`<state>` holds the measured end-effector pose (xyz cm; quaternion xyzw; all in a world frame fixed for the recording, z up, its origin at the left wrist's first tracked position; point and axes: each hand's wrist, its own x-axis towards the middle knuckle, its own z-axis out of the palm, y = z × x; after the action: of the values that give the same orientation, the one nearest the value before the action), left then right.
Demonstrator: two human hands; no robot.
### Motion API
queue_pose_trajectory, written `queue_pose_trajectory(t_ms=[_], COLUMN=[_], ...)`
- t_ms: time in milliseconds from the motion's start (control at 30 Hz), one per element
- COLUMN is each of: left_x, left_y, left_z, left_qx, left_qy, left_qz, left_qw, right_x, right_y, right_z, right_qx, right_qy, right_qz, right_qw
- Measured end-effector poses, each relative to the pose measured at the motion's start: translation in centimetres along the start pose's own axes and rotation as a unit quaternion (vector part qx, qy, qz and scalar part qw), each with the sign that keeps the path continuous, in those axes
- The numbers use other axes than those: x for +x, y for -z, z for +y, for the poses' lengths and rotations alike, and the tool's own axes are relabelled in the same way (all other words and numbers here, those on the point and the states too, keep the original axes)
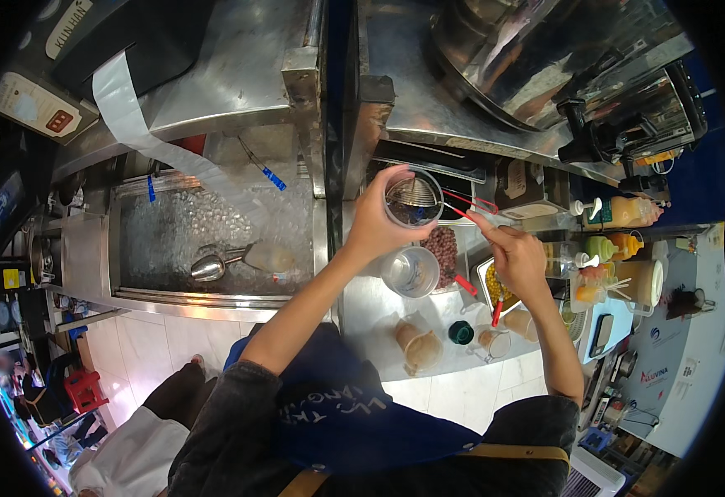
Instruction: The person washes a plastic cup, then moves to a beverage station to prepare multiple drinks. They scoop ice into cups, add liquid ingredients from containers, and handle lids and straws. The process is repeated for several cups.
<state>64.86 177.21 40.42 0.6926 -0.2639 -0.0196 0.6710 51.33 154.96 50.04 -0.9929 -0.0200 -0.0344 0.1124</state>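
My left hand (370, 217) grips a clear plastic cup (440, 197) around its side, over the topping containers. The round metal bowl of a strainer ladle (414, 192) shows within the cup's mouth; what lies under it is dark and hard to make out. My right hand (517, 258) holds this ladle by its thin red handle. Just below the cup, a second clear plastic cup (409, 272) stands on the steel counter. Beside it is a container of reddish-brown beans (439, 248) with a red-handled utensil. Under my right wrist lies a tray of yellow kernels (494, 287).
At left, an ice bin (182, 217) holds a metal scoop (208, 268) and a hanging paper strip (127, 118). Several filled cups, one a brown drink (420, 348), line the counter's front edge. Pump bottles (623, 212) stand right. A person in white (132, 453) is at lower left.
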Motion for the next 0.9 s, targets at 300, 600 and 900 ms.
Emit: queue_pose_trajectory(t_ms=[300,600,900], left_x=[-0.6,-1.5,-11.0], left_y=[0.4,1.0,10.0], left_z=[-0.1,-0.9,1.4], left_qx=[-0.004,-0.037,-0.096], left_qy=[-0.009,-0.014,0.029], left_qz=[0.017,-0.001,0.036], left_qw=[1.0,0.999,0.994], right_x=[-1.4,-1.9,-1.7], right_y=[-1.5,-2.8,-11.6], right_z=[0.5,0.9,11.6], right_qx=[0.277,0.579,0.307], right_qy=[-0.129,-0.299,-0.17], right_qz=[-0.094,-0.154,-0.139], right_qw=[0.947,0.743,0.926])
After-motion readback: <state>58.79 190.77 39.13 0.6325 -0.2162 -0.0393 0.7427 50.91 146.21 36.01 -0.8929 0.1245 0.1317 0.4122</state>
